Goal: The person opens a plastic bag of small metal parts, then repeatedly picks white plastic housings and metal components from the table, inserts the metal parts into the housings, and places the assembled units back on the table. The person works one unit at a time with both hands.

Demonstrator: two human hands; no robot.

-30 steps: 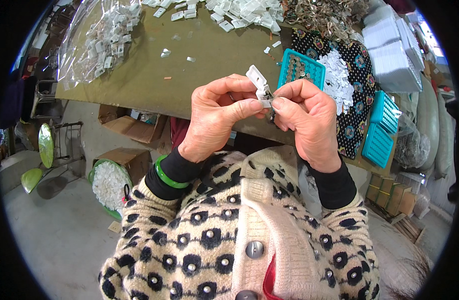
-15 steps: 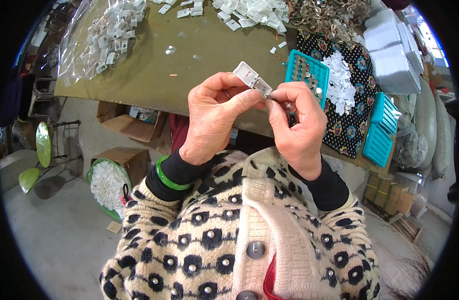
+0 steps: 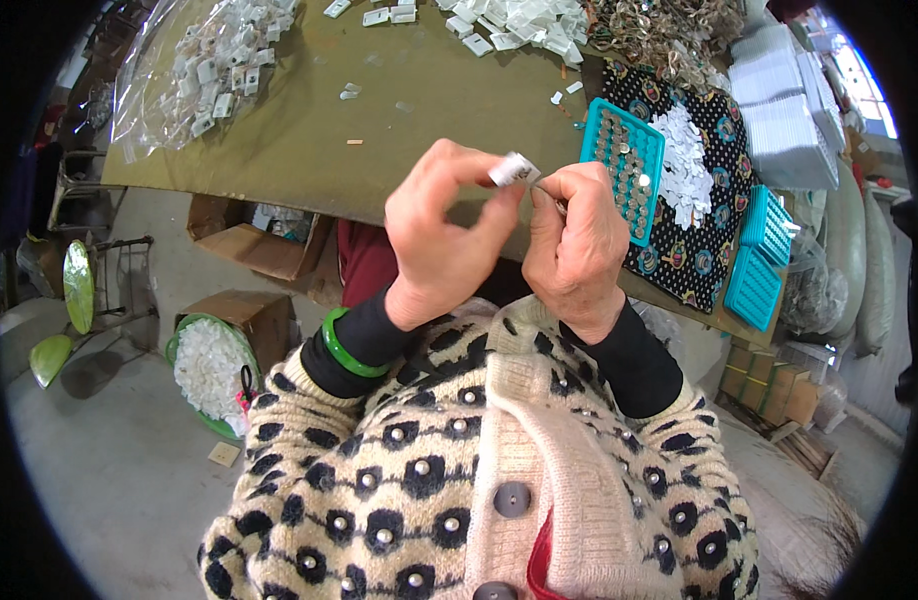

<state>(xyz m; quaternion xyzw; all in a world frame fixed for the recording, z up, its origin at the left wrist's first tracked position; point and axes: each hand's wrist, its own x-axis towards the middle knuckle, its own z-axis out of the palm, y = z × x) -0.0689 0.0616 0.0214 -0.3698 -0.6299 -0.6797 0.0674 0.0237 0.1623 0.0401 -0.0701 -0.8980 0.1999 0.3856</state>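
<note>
In front of my chest, above the table's near edge, my left hand (image 3: 434, 245) pinches a small white plastic case (image 3: 514, 170) between thumb and fingertips. The case is tilted, and one face shows a small dark marking. My right hand (image 3: 582, 255) is closed beside it, thumb against forefinger, close to the case's right end. Whatever the right fingers grip is too small and hidden to make out. Just right of that hand stands a teal tray (image 3: 639, 131) with rows of small round metal discs (image 3: 619, 172) in it.
White slips (image 3: 683, 170) lie on a patterned black cloth (image 3: 679, 262). More white cases (image 3: 524, 25) are heaped at the back, others in a clear bag (image 3: 204, 75) at left. Empty teal trays (image 3: 754, 285) sit right. A green basin (image 3: 174, 350) of white pieces stands on the floor.
The white case stood unfolded with its lid up; now it looks shorter and turned, its marked face showing. My left fingers have spread wider, and the right fingers have drawn tighter together.
</note>
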